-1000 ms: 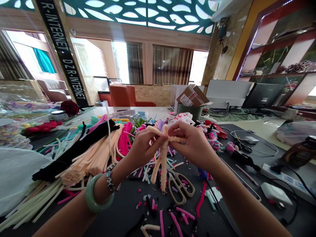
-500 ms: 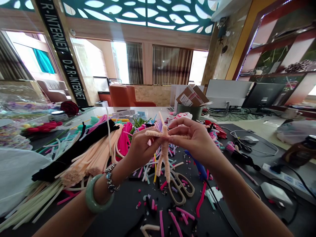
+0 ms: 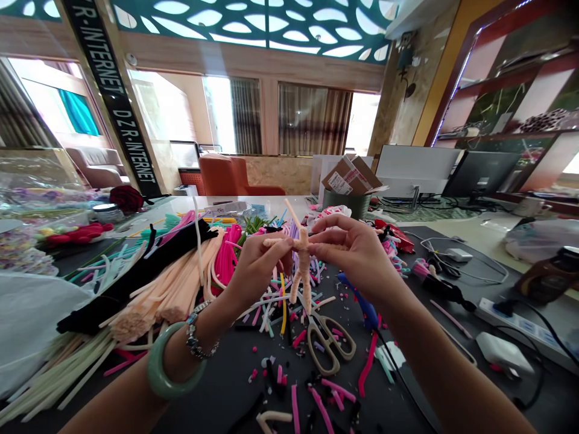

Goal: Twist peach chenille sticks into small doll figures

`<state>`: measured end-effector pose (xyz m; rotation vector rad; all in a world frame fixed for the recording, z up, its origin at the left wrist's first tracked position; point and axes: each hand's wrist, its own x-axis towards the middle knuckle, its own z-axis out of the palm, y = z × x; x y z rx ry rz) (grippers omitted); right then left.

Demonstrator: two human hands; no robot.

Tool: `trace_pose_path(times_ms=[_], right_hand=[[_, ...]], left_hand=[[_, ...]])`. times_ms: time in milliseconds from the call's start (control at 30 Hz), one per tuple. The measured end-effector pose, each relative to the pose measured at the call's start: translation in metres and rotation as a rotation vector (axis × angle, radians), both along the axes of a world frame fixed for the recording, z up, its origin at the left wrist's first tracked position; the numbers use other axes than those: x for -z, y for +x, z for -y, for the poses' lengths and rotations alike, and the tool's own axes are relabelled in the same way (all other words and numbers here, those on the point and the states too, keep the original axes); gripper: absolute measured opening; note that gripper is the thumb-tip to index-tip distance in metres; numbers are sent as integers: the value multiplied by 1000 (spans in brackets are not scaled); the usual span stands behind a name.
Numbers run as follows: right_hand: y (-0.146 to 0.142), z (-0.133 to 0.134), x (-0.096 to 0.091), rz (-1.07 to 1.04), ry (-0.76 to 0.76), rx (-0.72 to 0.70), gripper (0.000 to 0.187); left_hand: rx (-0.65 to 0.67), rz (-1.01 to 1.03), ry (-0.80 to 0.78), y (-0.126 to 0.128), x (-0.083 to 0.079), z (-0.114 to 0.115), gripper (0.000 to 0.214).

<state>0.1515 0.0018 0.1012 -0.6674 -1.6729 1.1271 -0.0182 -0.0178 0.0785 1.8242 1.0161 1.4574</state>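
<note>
A small stick figure twisted from peach pipe cleaners (image 3: 302, 265) hangs in the air above the cluttered table, with two legs down and one thin end rising up and to the left. My left hand (image 3: 257, 271) pinches the figure's left-hand arm. My right hand (image 3: 357, 253) holds the opposite arm between fingers and thumb. Directly below the legs lie beige-handled scissors (image 3: 330, 345) among cut pipe-cleaner bits. A jade bangle (image 3: 174, 361) and a beaded bracelet (image 3: 201, 337) circle my left wrist.
Long bundles of peach (image 3: 158, 295), black (image 3: 149, 265) and pink pipe cleaners (image 3: 226, 259) lie left of my hands. A blue tool (image 3: 362, 304) lies right of the scissors. Cables, a power strip (image 3: 520, 325) and a white adapter (image 3: 504, 355) sit at the right.
My hands have spread slightly and risen with the figure, whose arms now stand straighter. The thin top end sticks up to the left, and the legs hang higher above the scissors.
</note>
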Motion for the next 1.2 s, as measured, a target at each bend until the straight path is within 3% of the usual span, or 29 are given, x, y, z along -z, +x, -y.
trace_pose_path(times_ms=[167, 400, 533, 867, 1200], right_hand=[[-2, -5, 5, -81, -35, -13, 23], [-5, -9, 10, -6, 57, 77, 15], [-5, -11, 12, 22, 94, 110, 14], [-3, -13, 13, 14, 57, 76, 15], [-2, -13, 10, -3, 32, 81, 15]], left_hand=[[57, 160, -163, 3, 0, -2, 25], [-4, 113, -441, 1, 6, -9, 24], [156, 207, -576, -2, 9, -14, 28], [633, 323, -713, -7, 14, -25, 39], [742, 544, -831, -1, 20, -23, 32]])
